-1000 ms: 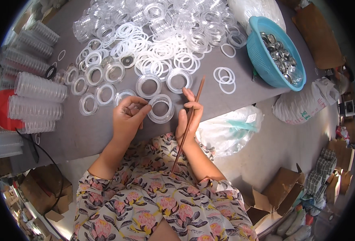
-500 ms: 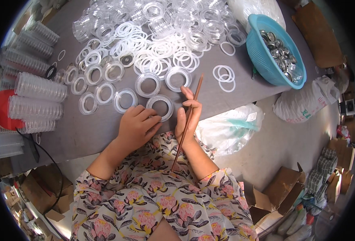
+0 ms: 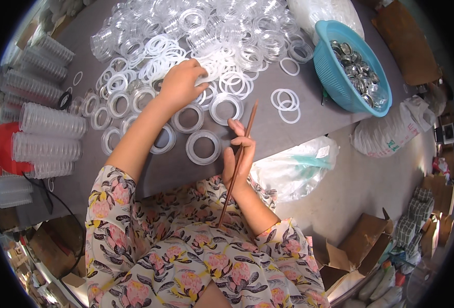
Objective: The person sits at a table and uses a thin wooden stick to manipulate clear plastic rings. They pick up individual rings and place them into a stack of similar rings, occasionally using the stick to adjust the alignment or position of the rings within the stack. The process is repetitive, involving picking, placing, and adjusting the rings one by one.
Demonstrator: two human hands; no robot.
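My left hand [image 3: 184, 84] reaches over the heap of flat white rings [image 3: 168, 50], its thumb and fingers closing on a white ring at the heap's near edge; the fingertips partly hide it. A thin reddish-brown stick [image 3: 240, 151] slants through my right hand [image 3: 241, 159], which is held upright at the table edge with bent fingers around it. Just left of that hand lies a clear round ring-shaped part [image 3: 190, 148] with a white rim. Another such clear part [image 3: 213, 109] sits beyond my right fingertips, and several more lie beneath and beside my left forearm.
Clear plastic ring parts [image 3: 227, 33] are piled at the back. Stacks of clear parts [image 3: 52, 120] stand at the left by a red object [image 3: 3, 149]. A blue basket [image 3: 335, 77] of metallic pieces is at the right, with loose white rings [image 3: 286, 100] nearer the middle.
My left hand has moved forward from the nearest clear part to the white ring heap. That clear part now lies uncovered, slightly nearer me. My right hand stays almost still with the stick.
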